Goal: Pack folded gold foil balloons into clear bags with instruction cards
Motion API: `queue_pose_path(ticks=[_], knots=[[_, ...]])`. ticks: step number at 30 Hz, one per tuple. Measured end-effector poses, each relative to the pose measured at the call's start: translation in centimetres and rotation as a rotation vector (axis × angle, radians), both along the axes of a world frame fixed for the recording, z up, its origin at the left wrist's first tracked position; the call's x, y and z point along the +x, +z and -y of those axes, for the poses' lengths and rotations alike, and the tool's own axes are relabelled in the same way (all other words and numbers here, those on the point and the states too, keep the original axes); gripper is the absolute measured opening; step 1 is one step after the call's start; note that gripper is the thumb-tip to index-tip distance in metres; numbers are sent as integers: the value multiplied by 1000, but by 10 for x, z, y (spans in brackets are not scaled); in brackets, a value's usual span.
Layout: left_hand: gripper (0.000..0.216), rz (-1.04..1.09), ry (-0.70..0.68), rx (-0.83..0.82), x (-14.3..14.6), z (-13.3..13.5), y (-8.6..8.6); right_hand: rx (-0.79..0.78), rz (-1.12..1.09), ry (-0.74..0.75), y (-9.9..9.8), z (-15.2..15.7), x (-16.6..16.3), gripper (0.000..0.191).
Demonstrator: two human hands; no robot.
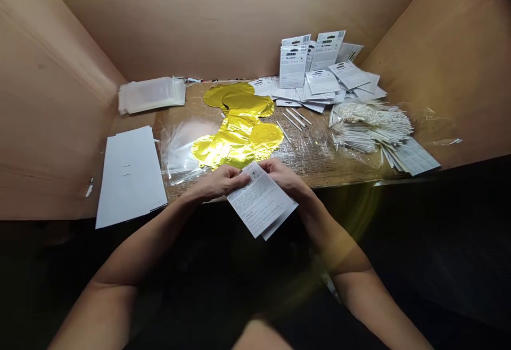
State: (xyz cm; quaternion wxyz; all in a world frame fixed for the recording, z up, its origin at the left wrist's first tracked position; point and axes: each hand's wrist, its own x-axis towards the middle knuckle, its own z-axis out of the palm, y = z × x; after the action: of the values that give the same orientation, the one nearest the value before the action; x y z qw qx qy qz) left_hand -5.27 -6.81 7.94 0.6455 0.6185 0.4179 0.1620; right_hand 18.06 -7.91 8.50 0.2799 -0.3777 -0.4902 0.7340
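Head cam: you've got the printed card (259,201) just below the middle of the frame, tilted, with a second layer peeking out behind it. Your left hand (221,182) pinches its upper left edge, thumb on the front. Your right hand (281,174) is up against the top right edge, but can't tell if it's gripping, fingers are hidden. Gold foil pieces (239,126) sit right above, white sheets (130,180) over at left
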Motion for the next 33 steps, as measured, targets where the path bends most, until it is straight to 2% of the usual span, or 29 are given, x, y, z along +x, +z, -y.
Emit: queue_pose_path(ticks=[4, 7, 10, 14, 17, 20, 24, 27, 33], knots=[[56, -43, 58, 68, 4, -4, -1, 7, 29, -34, -7, -1, 6, 56], [56, -104, 58, 170, 6, -11, -5, 162, 120, -111, -12, -4, 6, 60], [59, -75, 17, 211, 8, -16, -6, 274, 186, -156, -16, -6, 3, 57], [52, -8, -23, 124, 7, -14, -10, 331, 233, -113, -21, -6, 4, 50], [49, -48, 37, 139, 5, -11, -13, 333, 250, -57, -26, -4, 6, 46], [50, -59, 83, 173, 3, -11, -10, 291, 199, -60, -29, -1, 6, 43], [60, -12, -31, 103, 4, -16, -3, 247, 153, -42, -25, 5, 7, 41], [63, 59, -9, 38, 4, -19, -5, 221, 137, -39, -19, 8, 10, 41], [59, 292, 116, -451, 0, -21, -19, 170, 118, -44, -14, 10, 12, 46]])
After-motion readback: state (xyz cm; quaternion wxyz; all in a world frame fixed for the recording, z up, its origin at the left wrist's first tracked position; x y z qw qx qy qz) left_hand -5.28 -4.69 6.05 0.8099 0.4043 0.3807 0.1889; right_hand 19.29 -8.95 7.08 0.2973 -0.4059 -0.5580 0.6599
